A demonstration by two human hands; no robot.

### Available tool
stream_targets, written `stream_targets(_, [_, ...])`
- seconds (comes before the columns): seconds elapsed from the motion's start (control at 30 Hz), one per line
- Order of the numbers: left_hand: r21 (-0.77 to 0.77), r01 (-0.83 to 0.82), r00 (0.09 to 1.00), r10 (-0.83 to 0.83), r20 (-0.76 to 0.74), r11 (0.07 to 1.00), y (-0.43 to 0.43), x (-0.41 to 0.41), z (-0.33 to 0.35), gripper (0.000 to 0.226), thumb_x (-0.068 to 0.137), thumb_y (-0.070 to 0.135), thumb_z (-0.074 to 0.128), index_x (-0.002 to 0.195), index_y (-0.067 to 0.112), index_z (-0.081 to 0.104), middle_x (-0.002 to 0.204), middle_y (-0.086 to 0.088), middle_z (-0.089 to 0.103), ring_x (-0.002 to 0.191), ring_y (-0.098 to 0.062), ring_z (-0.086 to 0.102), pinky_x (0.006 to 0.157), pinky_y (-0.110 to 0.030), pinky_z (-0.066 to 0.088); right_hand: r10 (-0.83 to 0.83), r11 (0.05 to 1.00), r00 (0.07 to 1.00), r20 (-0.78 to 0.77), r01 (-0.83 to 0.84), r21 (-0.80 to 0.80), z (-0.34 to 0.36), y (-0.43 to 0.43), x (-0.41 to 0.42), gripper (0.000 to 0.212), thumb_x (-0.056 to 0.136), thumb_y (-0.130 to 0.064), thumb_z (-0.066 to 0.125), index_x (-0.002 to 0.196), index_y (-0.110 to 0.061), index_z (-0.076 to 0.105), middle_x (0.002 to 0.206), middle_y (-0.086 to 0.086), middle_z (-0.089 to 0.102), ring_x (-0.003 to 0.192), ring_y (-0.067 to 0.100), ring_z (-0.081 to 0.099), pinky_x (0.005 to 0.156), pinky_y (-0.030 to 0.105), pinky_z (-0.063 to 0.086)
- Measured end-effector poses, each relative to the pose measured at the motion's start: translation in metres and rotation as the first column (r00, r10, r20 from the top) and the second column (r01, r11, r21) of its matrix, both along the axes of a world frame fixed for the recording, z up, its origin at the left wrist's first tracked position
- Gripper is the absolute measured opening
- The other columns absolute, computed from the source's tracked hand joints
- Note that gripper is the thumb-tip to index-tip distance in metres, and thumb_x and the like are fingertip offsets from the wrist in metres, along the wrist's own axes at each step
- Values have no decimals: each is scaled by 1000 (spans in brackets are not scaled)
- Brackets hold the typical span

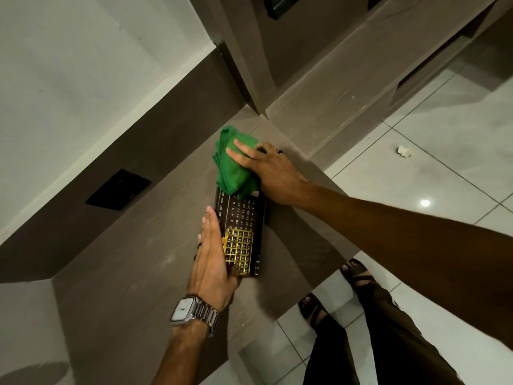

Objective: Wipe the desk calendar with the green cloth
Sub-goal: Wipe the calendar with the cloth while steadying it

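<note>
The dark desk calendar with white dates and a gold grid slider lies on the brown ledge. My left hand, wearing a steel watch, rests flat against the calendar's left edge and near corner, steadying it. The folded green cloth covers the calendar's far end. My right hand presses down on the cloth, fingers spread over its top and right side. The far part of the calendar is hidden under the cloth.
A black switch plate sits in the brown wall panel to the left. A brown column rises behind the cloth. White tiled floor lies to the right, with a crumpled scrap. My sandalled feet stand below the ledge edge.
</note>
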State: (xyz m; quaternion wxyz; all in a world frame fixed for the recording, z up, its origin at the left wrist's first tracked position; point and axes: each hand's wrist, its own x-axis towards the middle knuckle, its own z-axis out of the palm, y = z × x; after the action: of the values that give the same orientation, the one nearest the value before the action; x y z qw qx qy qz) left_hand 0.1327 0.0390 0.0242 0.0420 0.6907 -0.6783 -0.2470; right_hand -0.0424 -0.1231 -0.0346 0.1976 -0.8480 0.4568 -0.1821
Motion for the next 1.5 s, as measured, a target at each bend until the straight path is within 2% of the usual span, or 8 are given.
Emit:
stream_targets(0.3, [-13,-35,998,34,-45,999,0,1,-5,137,67,7,83,148,32,-24,162,1,-6,149,-22,-1,120,-50,8,74,987,978,-195,-43,157,-30,143,9,81,87,-28,63,152,-32,13,163,1,10,137,37,24,94,52,45])
stream_targets(0.53, [3,-42,999,42,-20,999,1,-1,-2,139,67,0,80,144,37,-30,156,8,-15,147,-23,-5,116,-61,24,325,945,909,-259,-305,116,-36,167,3,86,86,-35,64,153,-26,10,164,6,0,145,30,-21,114,52,-9])
stream_targets(0.7, [-17,8,1000,-8,-3,1000,0,-1,-2,143,61,12,88,148,28,-25,159,2,-11,147,-21,-4,120,-52,13,119,993,949,-292,-119,18,-30,117,-1,82,88,-30,62,153,-25,12,164,7,7,149,32,-4,120,53,9])
stream_targets(0.9, [-5,-12,999,12,-39,1000,-2,0,-2,139,63,4,85,149,25,-23,162,-4,-7,149,-22,-4,121,-51,10,441,876,855,-272,-476,-78,-44,149,-14,80,77,-31,76,146,-22,36,155,5,38,143,31,33,105,50,43])
stream_targets(1.0, [-15,-18,999,17,-36,1000,-2,-1,-1,139,62,-2,84,150,23,-21,162,-4,-4,148,-22,-3,122,-50,10,182,957,960,-214,-223,-184,-32,110,-19,71,74,-17,77,139,-22,49,149,6,46,139,31,39,101,49,45])
stream_targets(1.2, [-20,-36,999,36,-30,999,0,0,-3,142,62,4,87,149,30,-23,161,-1,-7,148,-22,-2,118,-43,5,-142,983,989,-36,145,111,-7,73,6,72,86,-9,56,150,-25,30,160,1,28,146,31,23,107,54,37])
stream_targets(1.33, [-18,-70,997,69,-41,997,-4,-1,-6,148,59,1,88,143,37,-29,157,8,-8,145,-17,-5,118,-46,5,145,972,966,-215,-98,216,-22,153,9,75,89,-22,60,151,-31,18,163,-2,12,146,31,11,103,54,36])
stream_targets(1.5, [-41,-84,996,84,6,996,-4,1,-11,141,64,-9,77,145,39,-28,162,2,-5,149,-22,-2,118,-49,7,470,860,870,-145,-415,297,-15,199,6,57,90,-21,62,142,-29,41,156,-3,34,141,33,22,105,55,34])
